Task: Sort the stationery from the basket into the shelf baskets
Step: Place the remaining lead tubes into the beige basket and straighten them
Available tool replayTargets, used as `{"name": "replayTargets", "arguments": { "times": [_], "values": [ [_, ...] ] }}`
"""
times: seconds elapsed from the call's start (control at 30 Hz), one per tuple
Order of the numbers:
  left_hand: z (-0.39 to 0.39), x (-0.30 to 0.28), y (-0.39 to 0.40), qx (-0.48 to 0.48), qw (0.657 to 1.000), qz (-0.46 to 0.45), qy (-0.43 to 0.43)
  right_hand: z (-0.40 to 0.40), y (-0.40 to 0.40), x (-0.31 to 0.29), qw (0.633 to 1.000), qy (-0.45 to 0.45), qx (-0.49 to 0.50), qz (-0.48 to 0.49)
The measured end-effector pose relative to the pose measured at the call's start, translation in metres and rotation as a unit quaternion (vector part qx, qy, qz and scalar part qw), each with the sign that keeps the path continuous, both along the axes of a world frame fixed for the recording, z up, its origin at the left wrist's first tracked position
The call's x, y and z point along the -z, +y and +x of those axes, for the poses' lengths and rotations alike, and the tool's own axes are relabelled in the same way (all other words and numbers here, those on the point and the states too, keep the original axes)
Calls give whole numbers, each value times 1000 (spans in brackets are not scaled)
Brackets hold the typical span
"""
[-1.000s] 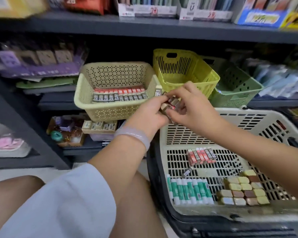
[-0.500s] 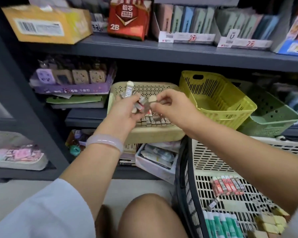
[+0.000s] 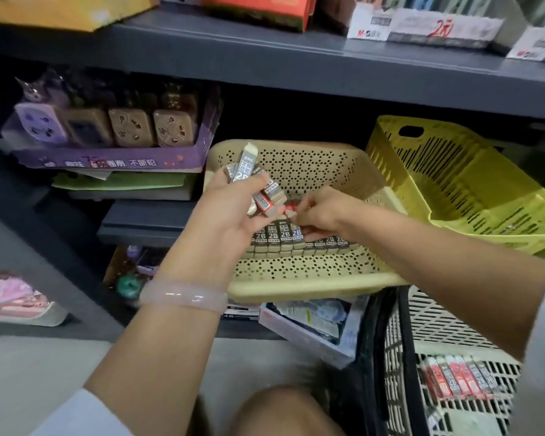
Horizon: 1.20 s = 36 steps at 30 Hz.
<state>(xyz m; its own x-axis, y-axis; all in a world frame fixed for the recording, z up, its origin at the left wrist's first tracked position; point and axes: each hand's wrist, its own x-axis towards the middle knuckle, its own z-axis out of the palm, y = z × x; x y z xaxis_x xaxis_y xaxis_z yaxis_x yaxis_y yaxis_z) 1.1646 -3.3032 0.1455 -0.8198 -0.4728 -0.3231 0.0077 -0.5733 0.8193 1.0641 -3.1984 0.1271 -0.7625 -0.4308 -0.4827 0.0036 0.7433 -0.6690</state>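
A: Nearest you, lower right: what do you log?

B: The white floor basket [image 3: 438, 322] with a black rim sits by your knee. A row of red and grey lead boxes [image 3: 460, 377] lies on its slatted bottom.

A: Next out, your left hand?

B: Your left hand [image 3: 230, 212], pale bangle [image 3: 183, 298] on the wrist, is held above the near-left part of the beige shelf basket [image 3: 312, 278]. Its grip is curled round a loose bunch of 2B lead boxes [image 3: 255, 184]; one grey box stands up out of the fist, and the red ones point right.

A: And your right hand?

B: Your right hand [image 3: 321, 215] reaches in over the beige basket from the right. Its fingertips [image 3: 296, 217] are pressed together on a small red-ended box [image 3: 289, 211], just beside the bunch in your left. Whether it touches the bunch I cannot tell; the spot is blurred.

A: Under the hands?

B: A row of grey 2B boxes [image 3: 283, 239] stands side by side across the floor of the beige basket, partly hidden by your right hand.

A: Further back?

B: A yellow-green basket [image 3: 453, 184] sits tilted to the right of the beige one, on the same shelf level. To the left, a purple tray of sharpeners [image 3: 107, 133]. Above, the grey shelf board [image 3: 265, 58] carries boxed stock with price tags.
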Motion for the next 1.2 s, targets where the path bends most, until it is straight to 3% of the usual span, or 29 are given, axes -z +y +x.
{"name": "replayTargets", "arguments": {
  "times": [0.23,0.33,0.47,0.57,0.7,0.97,1.2],
  "values": [
    [5,2,-5,13,1000,2,9,-5,2,3,996,73,-58,-1],
    [6,0,-2,17,1000,1,13,-6,4,-10,992,100,-48,-60],
    [6,-1,4,38,999,-32,14,2,2,-31,969,17,-85,-230],
    [8,-1,7,43,997,-55,15,8,-2,-38,959,-26,-155,-236],
    [9,-1,8,31,997,-75,11,8,-4,-43,956,-49,-142,-253],
    [8,-3,4,-2,1000,-24,7,8,-3,-39,948,-16,-94,-303],
    [9,0,6,7,997,-81,4,7,3,-38,941,-30,-82,-328]
  ]
}}
